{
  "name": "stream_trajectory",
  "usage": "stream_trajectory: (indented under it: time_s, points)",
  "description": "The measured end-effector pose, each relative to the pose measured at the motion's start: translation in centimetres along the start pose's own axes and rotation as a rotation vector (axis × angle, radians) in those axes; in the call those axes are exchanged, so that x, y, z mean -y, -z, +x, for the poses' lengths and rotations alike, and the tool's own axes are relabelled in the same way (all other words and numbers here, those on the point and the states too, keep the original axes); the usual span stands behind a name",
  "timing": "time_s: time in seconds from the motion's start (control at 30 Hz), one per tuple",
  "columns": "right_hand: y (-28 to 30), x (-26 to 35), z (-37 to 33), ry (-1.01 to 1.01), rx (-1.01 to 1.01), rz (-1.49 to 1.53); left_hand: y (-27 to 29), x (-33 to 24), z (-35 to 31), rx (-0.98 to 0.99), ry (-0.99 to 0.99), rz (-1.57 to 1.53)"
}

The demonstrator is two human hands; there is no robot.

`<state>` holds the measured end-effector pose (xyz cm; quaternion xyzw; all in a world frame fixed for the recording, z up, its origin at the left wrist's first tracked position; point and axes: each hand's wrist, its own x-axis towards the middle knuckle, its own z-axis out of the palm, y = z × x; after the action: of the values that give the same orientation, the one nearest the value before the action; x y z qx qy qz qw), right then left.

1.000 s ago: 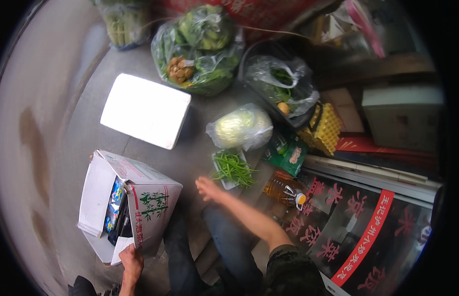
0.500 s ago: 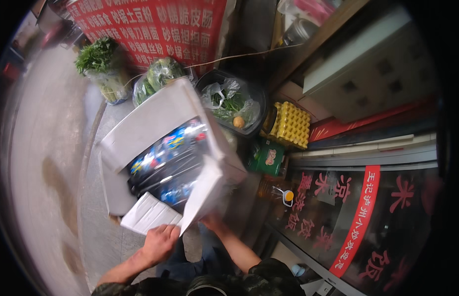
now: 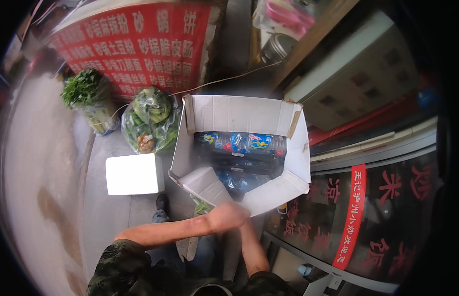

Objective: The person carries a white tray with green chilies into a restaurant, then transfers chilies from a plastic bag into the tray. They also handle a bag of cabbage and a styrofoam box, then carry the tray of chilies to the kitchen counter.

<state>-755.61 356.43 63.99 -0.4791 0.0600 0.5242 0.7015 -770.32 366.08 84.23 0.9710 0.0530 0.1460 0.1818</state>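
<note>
Probably heavy: open white carton point(image 3: 239, 113), at twelve o'clock from our left hand point(image 3: 229, 217), holds shiny plastic packs point(image 3: 254, 141). Flaps point(image 3: 277, 193) look bendy; we judge stiffer walls point(image 3: 302, 148), supported underneath, best hold. Left grip blurred, we cannot tell; right hand hidden, grip unknown.

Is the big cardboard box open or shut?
Open. The cardboard box has its flaps apart, and you can see blue and dark packages inside.
</note>
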Motion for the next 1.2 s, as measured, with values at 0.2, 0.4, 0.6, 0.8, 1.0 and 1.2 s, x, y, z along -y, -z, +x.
stream_trajectory:
  time_s: [0.2,0.4,0.6,0.8,1.0,1.2]
  points:
    - [-5.5,-6.4,4.6,-0.017,-0.040,-0.034,0.3,9.9,-1.8,0.031,0.022,-0.001]
    - [-12.4,-15.9,6.5,-0.106,-0.001,-0.067,-1.1,17.3,-8.2,0.060,0.096,0.058]
    - [-18.1,-20.4,9.3,-0.092,0.035,-0.118,-1.3,22.8,-10.5,0.059,0.072,0.166]
    - [-17.8,-19.0,9.3,-0.030,-0.047,-0.142,-2.2,23.9,-10.9,0.033,0.107,-0.006]
    - [-15.2,-20.1,8.0,-0.062,-0.125,-0.104,-3.4,22.0,-14.0,0.111,0.160,-0.132]
    - [-14.9,-23.9,9.3,-0.147,-0.105,-0.064,1.1,23.2,-17.3,0.098,0.159,-0.001]
